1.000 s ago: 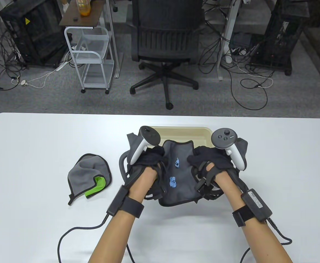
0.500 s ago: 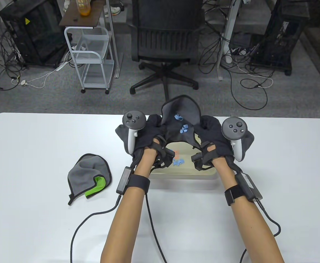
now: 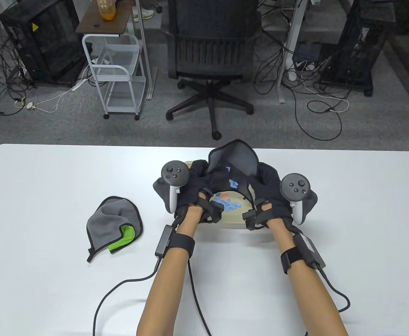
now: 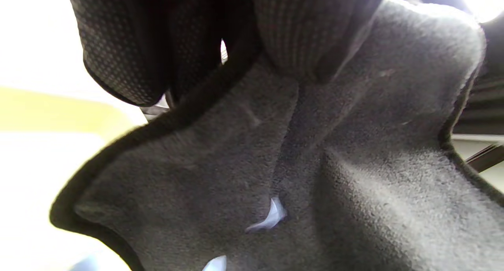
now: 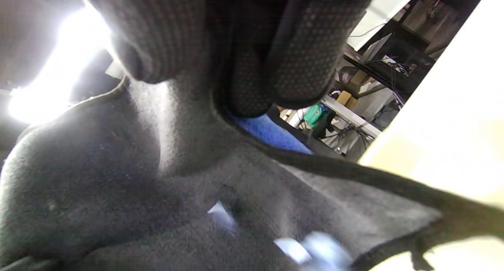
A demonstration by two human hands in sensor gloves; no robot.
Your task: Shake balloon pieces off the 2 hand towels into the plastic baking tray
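Observation:
Both hands hold a dark grey hand towel (image 3: pixel 235 158) up over the cream plastic baking tray (image 3: pixel 233 221). My left hand (image 3: pixel 194 182) grips its left edge and my right hand (image 3: pixel 265 182) grips its right edge. A few blue balloon pieces (image 3: pixel 232 182) cling to the towel's inner face; one of these balloon pieces (image 4: pixel 271 218) shows in the left wrist view. More blue pieces and a pink one lie in the tray (image 3: pixel 229 204). A second grey hand towel (image 3: pixel 115 222) lies crumpled at the left with a green balloon piece (image 3: pixel 122 238) on it.
Glove cables (image 3: pixel 120 290) trail from both wrists over the near table. Behind the table's far edge stand an office chair (image 3: pixel 209 52) and a white wire cart (image 3: pixel 115 75).
The towel went from lying spread low on the tray to being lifted and tipped up over it. Since half a second ago both hands have dropped a little, and more blue pieces lie in the tray.

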